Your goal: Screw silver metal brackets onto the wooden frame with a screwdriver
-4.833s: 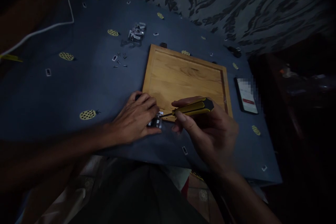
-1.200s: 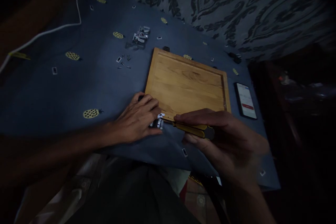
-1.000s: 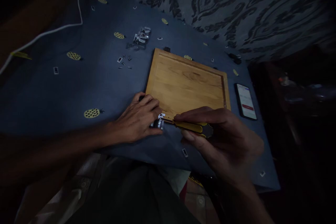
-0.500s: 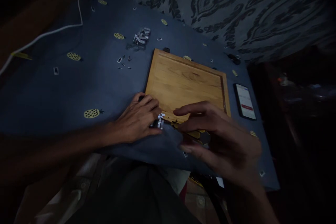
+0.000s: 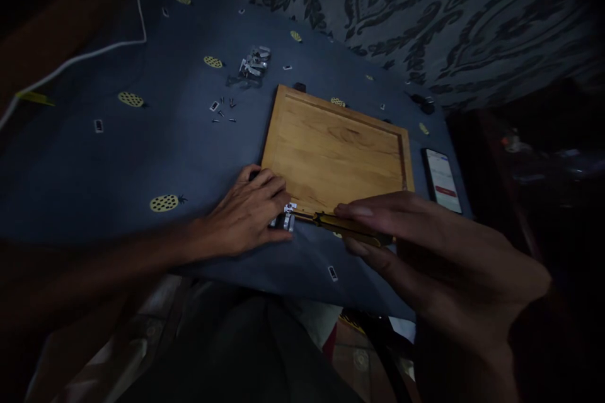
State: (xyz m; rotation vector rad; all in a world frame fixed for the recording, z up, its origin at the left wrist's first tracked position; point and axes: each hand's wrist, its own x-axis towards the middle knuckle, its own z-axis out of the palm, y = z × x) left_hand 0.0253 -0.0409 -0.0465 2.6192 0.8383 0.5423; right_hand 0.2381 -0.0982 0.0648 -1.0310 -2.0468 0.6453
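My left hand (image 5: 248,214) presses down on a small metal fitting (image 5: 285,219) at the near left corner of a wooden board (image 5: 335,151), fingers curled over it. My right hand (image 5: 425,252) grips a screwdriver with a yellow and black handle (image 5: 352,228). The screwdriver lies nearly flat along the board's near edge, its tip at the fitting.
The board rests on a dark blue cloth with pineapple prints (image 5: 132,157). Loose screws (image 5: 223,111) and a heap of metal fittings (image 5: 253,65) lie behind the board's left side. A lit phone (image 5: 442,179) lies right of the board. A white cable (image 5: 94,53) runs at far left.
My right hand let go of the screwdriver for a moment with fingers spread, then took it again farther back on the handle. My left hand stayed on the fitting.
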